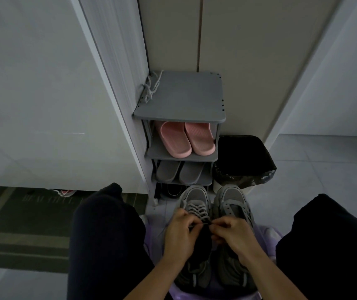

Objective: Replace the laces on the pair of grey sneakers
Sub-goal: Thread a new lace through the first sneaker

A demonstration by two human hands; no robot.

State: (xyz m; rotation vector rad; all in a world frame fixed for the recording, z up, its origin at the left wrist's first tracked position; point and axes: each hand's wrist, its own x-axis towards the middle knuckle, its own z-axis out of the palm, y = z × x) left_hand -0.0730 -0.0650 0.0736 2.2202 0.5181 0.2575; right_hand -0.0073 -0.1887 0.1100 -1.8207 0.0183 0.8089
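The left hand (pixel 178 233) and the right hand (pixel 236 233) are close together, almost touching, low in the middle of the view. Both have their fingers curled, and each one pinches a bit of the grey lace (pixel 197 210) near the top of the left sneaker (pixel 194 194). That lace goes in a criss-cross up the front of this shoe. The right sneaker (pixel 231 198) stands just beside it, and its little lace holes show along the front. Both grey shoes sit on the floor with their toes pointing away from the person, on something soft and purple (pixel 268 232). The person's knees in dark trousers (pixel 104 224) are on each side of the shoes. Just past the toes stands a small grey shoe rack (pixel 186 98) against the wall. A loose lace (pixel 151 87) lies in a little heap on the back left edge of its top shelf. Pink slippers (pixel 186 138) are on the shelf below, and grey slippers (pixel 179 172) are on the shelf under that. A bin with a black bag (pixel 244 161) stands to the right of the rack. A dark door mat (pixel 21 221) lies on the floor at the far left
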